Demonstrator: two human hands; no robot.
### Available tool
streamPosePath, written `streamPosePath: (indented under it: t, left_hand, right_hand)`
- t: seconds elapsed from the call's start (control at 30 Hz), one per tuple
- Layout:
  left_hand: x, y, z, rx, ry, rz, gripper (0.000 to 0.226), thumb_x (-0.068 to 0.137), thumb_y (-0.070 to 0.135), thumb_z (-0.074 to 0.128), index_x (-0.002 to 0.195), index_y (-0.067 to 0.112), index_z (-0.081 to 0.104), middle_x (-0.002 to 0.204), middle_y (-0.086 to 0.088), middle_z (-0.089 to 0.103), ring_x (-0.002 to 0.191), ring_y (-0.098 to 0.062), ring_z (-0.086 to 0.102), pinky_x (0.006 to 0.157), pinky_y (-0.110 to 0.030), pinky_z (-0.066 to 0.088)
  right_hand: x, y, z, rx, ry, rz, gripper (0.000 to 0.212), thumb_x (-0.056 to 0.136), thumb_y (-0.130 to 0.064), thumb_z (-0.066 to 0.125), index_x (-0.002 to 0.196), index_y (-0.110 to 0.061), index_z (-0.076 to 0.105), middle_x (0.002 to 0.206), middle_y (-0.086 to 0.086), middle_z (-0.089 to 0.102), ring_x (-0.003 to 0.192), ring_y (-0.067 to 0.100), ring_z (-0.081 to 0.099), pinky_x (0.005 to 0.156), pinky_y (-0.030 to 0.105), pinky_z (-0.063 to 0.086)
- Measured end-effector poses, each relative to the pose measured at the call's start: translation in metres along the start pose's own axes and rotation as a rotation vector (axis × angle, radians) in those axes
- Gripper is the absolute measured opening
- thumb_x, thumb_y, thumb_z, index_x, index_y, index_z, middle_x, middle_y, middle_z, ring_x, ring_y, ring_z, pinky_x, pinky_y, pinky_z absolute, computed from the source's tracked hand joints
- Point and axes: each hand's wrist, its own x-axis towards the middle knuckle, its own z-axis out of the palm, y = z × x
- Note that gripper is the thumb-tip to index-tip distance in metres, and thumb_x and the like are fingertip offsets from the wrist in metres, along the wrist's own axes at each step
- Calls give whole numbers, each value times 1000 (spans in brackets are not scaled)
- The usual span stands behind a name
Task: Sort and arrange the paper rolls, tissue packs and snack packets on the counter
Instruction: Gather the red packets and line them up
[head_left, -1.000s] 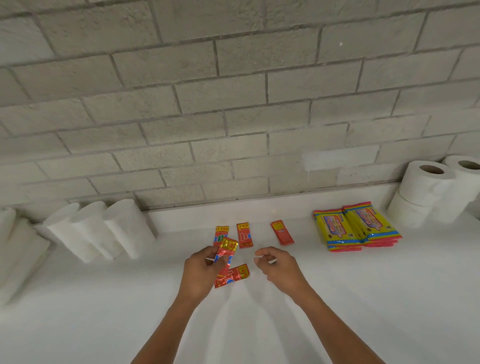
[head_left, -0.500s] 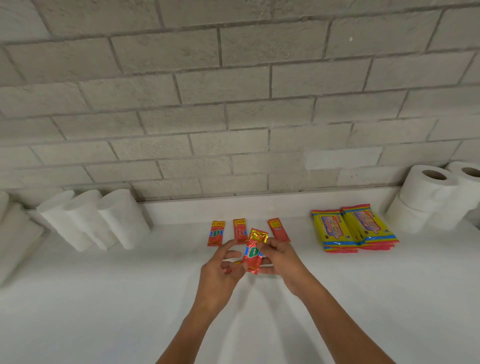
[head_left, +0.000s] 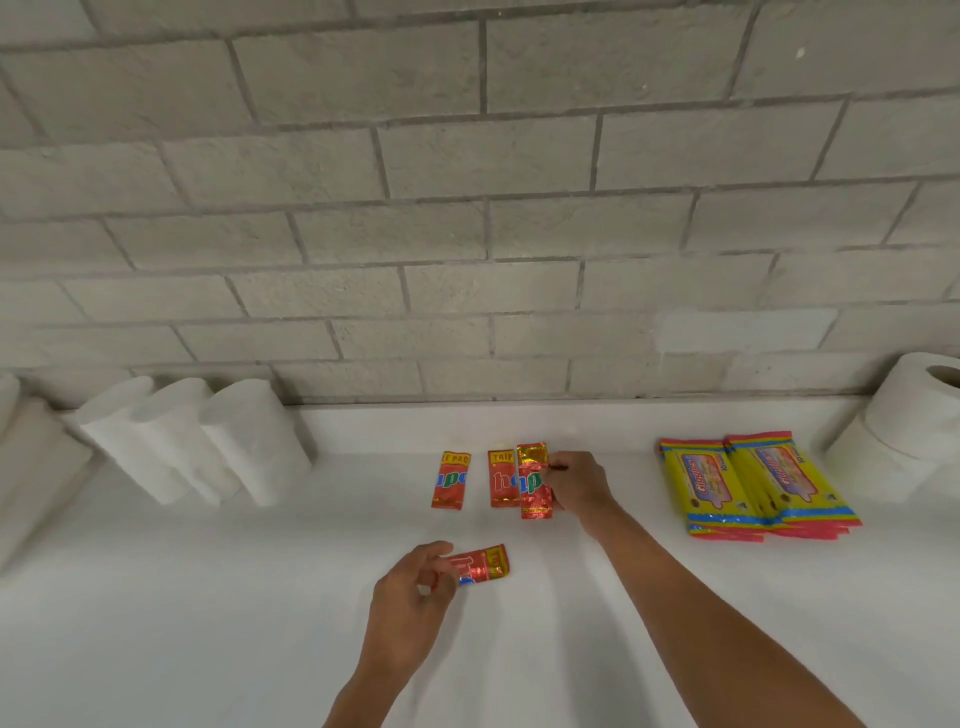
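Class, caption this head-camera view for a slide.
Right hand sets a red foil snack packet into the row; left hand holds another.

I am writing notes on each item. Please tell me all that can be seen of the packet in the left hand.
The packet is a small flat sachet of shiny red foil with a yellow-gold end and a bit of blue print. It lies nearly crosswise, gold end to the right, low over the white counter, in front of the row of like packets. The left hand pinches its left end; whether it touches the counter is unclear.

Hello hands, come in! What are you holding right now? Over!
Right hand setting a red snack packet beside two in the row. Left hand gripping another red packet. Nothing in the way.
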Motion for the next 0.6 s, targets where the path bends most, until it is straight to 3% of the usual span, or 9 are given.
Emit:
streamPosePath:
  t: [0.13,0.3,0.43,0.5,0.6]
  left_hand:
    - [3,-10,0,3,4,-44,23,93,22,67,114,30,63,106,8,69,98,-14,67,77,-13,52]
    - [6,-12,-2,34,11,-55,23,90,17,69,109,30,63,104,6,71,97,-15,67,87,-29,57]
    - [9,-15,-1,64,4,-56,26,89,19,71,109,31,60,105,7,69,98,-14,65,81,-13,50]
    - [9,-17,-1,60,15,-45,26,87,19,73,107,31,61,105,6,70,97,-14,65,76,-7,46]
    - [10,-21,0,62,22,-38,26,87,17,73,105,32,62,107,3,72,95,-14,65,77,-12,48]
  right_hand:
    - [16,1,5,-117,54,-11,21,97,-17,61,112,-6,71,109,12,73,94,21,71,77,31,59]
    - [28,-1,12,-182,71,15,24,98,-16,59,114,-2,69,111,15,72,87,20,66,80,35,57]
    - [33,-2,16,-217,73,32,25,99,-19,58,114,-3,69,112,14,72,99,23,70,76,30,55]
    - [34,-3,17,-248,74,35,24,100,-20,56,111,-4,69,110,13,72,93,20,70,66,24,53]
    - [35,-4,18,-294,85,30,24,100,-21,56,110,-6,70,108,11,73,77,12,61,50,16,40]
